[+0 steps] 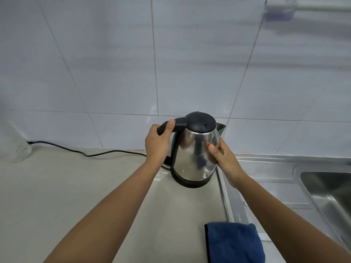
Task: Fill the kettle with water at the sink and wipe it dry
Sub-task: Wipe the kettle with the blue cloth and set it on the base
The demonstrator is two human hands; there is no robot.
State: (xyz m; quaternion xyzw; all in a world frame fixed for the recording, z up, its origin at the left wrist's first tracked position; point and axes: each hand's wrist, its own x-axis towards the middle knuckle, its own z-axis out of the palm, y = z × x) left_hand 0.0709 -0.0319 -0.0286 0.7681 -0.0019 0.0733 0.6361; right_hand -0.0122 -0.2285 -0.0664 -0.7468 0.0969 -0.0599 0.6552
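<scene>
A steel kettle [193,152] with a black lid and black handle stands on its black base [191,182] on the beige counter, lid closed and spout pointing right. My left hand [158,143] is wrapped around the handle, thumb on top. My right hand [223,158] presses flat against the kettle's right side. A folded blue cloth [234,242] lies on the counter near the front edge, partly under my right forearm. The steel sink [330,192] is at the right, with only its left part in view.
A black power cord [85,153] runs along the counter from the left wall to the base. The sink's steel drainboard [266,173] lies between kettle and basin. Tiled wall stands behind. A rail with a purple item [279,14] hangs at top right.
</scene>
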